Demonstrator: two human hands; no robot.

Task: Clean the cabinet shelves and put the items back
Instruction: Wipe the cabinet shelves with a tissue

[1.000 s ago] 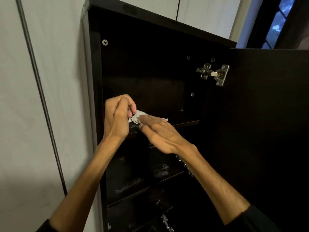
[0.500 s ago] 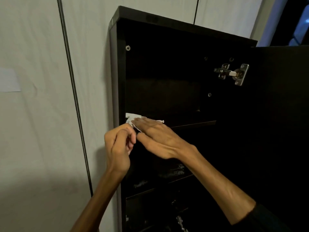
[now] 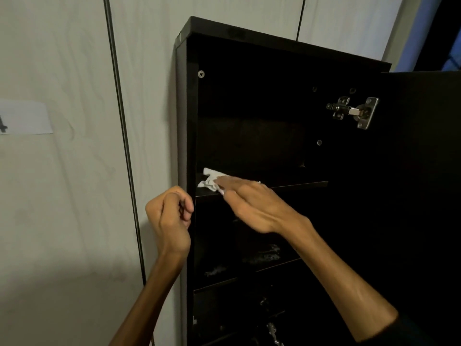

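Observation:
A tall black cabinet (image 3: 185,126) stands against the wall with its door (image 3: 411,196) swung open to the right. A crumpled white cloth (image 3: 209,179) lies on the upper shelf (image 3: 299,184) near its left end. My right hand (image 3: 252,206) lies flat on the cloth with straight fingers, pressing it onto the shelf. My left hand (image 3: 171,216) hangs in front of the cabinet's left edge, below the shelf, with fingers curled and nothing in it.
Lower shelves (image 3: 274,264) hold dim, shiny items that I cannot make out. A metal hinge (image 3: 353,112) sits on the door's inner side. A black cable (image 3: 122,136) runs down the pale wall to the left, beside a paper label (image 3: 23,117).
My left hand let go of the cloth and dropped down and left, off the shelf. My right hand stayed flat on the cloth. The view shifted left.

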